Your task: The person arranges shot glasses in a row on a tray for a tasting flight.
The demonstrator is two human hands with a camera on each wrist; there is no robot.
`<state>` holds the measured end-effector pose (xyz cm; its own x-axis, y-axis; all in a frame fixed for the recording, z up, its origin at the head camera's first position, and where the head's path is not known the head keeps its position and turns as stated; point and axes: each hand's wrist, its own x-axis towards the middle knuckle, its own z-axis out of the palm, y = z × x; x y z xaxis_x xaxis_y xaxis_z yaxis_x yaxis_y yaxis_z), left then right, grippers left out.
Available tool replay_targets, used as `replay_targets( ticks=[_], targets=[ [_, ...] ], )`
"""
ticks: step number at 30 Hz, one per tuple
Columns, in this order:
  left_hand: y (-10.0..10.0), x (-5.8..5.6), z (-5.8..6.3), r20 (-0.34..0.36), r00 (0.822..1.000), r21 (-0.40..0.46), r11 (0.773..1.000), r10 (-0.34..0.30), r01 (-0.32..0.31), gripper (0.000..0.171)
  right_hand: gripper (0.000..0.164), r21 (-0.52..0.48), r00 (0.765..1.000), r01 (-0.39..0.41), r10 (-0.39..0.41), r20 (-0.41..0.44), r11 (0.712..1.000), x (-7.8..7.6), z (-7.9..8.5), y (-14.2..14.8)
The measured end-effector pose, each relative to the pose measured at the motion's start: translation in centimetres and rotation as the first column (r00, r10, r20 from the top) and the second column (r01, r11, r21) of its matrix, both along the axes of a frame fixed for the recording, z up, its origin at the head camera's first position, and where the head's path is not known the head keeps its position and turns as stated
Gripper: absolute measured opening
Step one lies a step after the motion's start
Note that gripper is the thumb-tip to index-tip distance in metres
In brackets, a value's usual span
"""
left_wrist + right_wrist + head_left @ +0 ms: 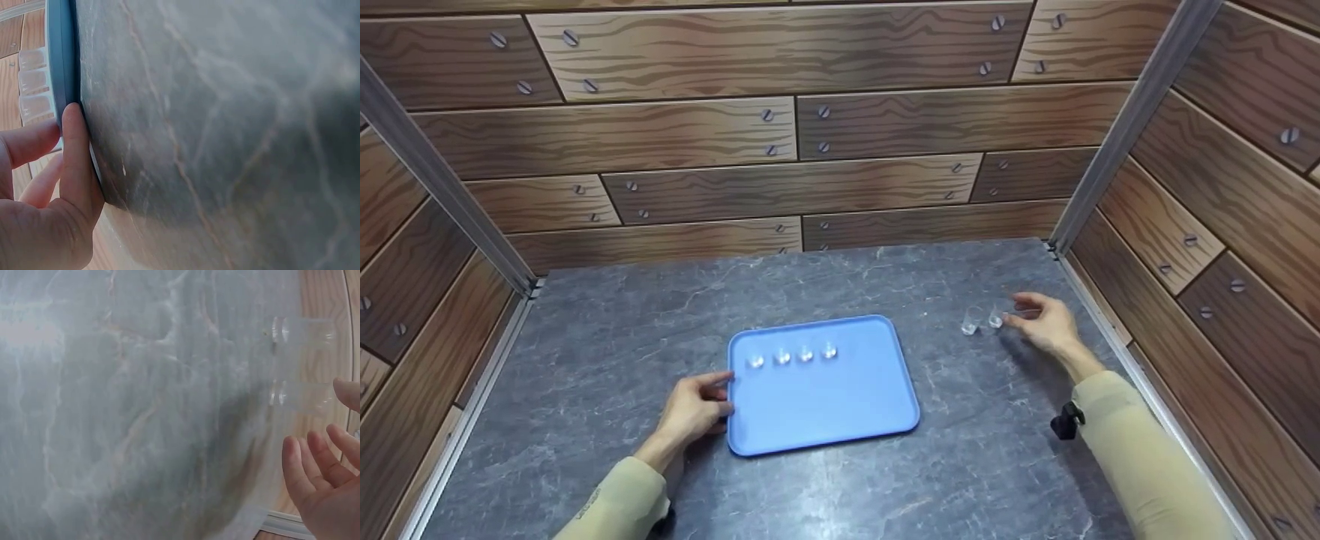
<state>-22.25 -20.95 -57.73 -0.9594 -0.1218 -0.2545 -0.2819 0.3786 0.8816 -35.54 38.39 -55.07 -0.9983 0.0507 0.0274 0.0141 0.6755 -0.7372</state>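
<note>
A blue tray lies on the table, with several small clear cups in a row on its far half. At the tray's left edge, my left hand touches the rim with extended fingers. In the left wrist view, the fingertips rest against the tray's side. Off to the right, my right hand is beside a clear cup, thumb and fingers spread apart. A second clear cup stands just left of it. The right wrist view shows the thumb close to the nearer cup.
The grey marbled table is enclosed by wood-print walls at the back and both sides. Metal posts mark the corners. Right of the right hand runs a metal edge rail.
</note>
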Motion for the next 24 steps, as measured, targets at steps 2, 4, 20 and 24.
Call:
replay_targets(
  ticks=[2, 4, 20, 24],
  targets=[
    [0.0, 0.0, 0.1, 0.001, 1.0, -0.009, 1.0, 0.0, 0.0, 0.062, 0.061, -0.023, 1.0, 0.01, -0.01, 0.009, 1.0, -0.2, -0.4, -0.1],
    [0.0, 0.0, 0.1, 0.001, 1.0, -0.016, 1.0, 0.0, 0.0, 0.061, 0.059, -0.039, 1.0, 0.021, -0.021, 0.007, 0.999, -0.4, -0.7, -0.3],
    [0.1, 0.0, 0.2, 0.004, 1.0, -0.022, 1.0, 0.001, -0.001, 0.063, 0.044, -0.073, 0.994, 0.068, -0.073, -0.076, 0.995, -0.9, -1.6, -1.1],
    [0.1, 0.0, 0.2, 0.004, 1.0, -0.03, 1.0, 0.001, 0.0, 0.062, 0.044, -0.064, 0.994, 0.067, -0.072, -0.083, 0.996, -0.8, -1.7, -1.1]
  ],
)
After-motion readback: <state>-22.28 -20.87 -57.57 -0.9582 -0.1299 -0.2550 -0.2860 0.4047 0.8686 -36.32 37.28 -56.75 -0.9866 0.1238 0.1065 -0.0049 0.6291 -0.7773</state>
